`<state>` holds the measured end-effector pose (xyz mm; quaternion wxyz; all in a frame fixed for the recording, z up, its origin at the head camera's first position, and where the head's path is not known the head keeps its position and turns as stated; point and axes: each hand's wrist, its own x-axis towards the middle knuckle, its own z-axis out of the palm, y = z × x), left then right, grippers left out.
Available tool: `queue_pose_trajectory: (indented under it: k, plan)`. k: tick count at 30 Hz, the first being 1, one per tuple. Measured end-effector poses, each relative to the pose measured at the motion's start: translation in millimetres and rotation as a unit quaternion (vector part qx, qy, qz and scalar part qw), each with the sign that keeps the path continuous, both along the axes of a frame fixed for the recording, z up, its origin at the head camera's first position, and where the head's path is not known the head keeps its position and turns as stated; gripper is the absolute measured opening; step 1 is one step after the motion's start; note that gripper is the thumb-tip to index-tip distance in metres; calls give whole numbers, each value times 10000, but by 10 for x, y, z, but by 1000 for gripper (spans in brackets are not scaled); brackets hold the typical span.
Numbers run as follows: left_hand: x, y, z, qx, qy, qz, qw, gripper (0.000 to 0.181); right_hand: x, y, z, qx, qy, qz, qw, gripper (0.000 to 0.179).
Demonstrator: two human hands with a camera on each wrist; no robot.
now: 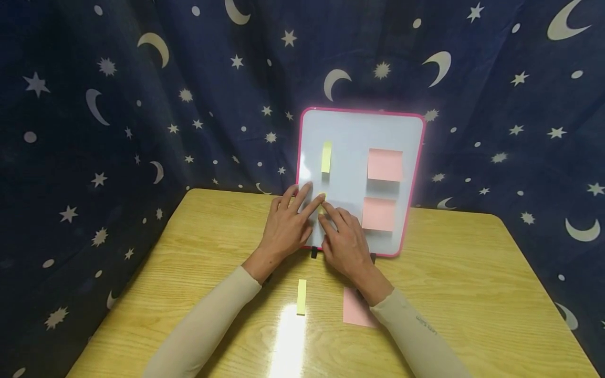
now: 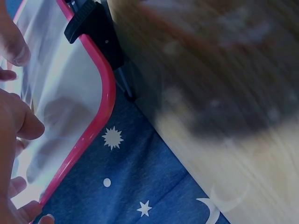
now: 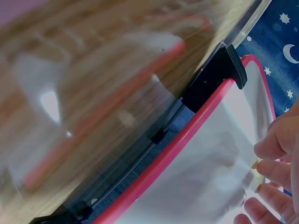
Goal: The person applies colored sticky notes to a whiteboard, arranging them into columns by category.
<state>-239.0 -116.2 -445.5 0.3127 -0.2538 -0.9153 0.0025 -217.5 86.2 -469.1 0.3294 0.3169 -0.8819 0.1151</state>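
Observation:
A whiteboard point(image 1: 350, 131) with a pink rim leans upright on the table. My left hand point(image 1: 285, 223) lies over its lower left part, fingers spread and index fingertip pressing the top of a small yellow sticky note point(image 1: 321, 209). From the other side my right hand point(image 1: 347, 241) reaches in, its fingertips touching the same note; most of that note is hidden by the fingers. Above it a narrow yellow sticky note point(image 1: 326, 157) is stuck to the board. Two pink sticky notes, an upper one point(image 1: 385, 165) and a lower one point(image 1: 378, 214), are on the board's right side.
Black stand clips point(image 3: 215, 77) grip the board's bottom edge. On the wooden table point(image 1: 212, 231) lie a yellow sticky pad point(image 1: 301, 297) and a pink sticky pad point(image 1: 356, 310), the latter partly under my right forearm. A dark blue curtain point(image 1: 227, 94) with moons and stars hangs behind.

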Motion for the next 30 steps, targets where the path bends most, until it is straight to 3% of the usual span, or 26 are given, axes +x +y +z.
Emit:
queue_pose_trajectory:
  k: [17, 25, 30]
  plan:
    - [1, 6, -27, 148, 126, 78, 9998, 74, 11, 36, 4, -49, 33, 39, 10000, 48]
    - [77, -39, -20, 391, 36, -24, 9992, 67, 52, 60, 16, -133, 3, 75, 9999, 48]
    - [160, -81, -5, 760, -159, -113, 9969, 65, 100, 103, 20, -301, -38, 138, 9994, 48]
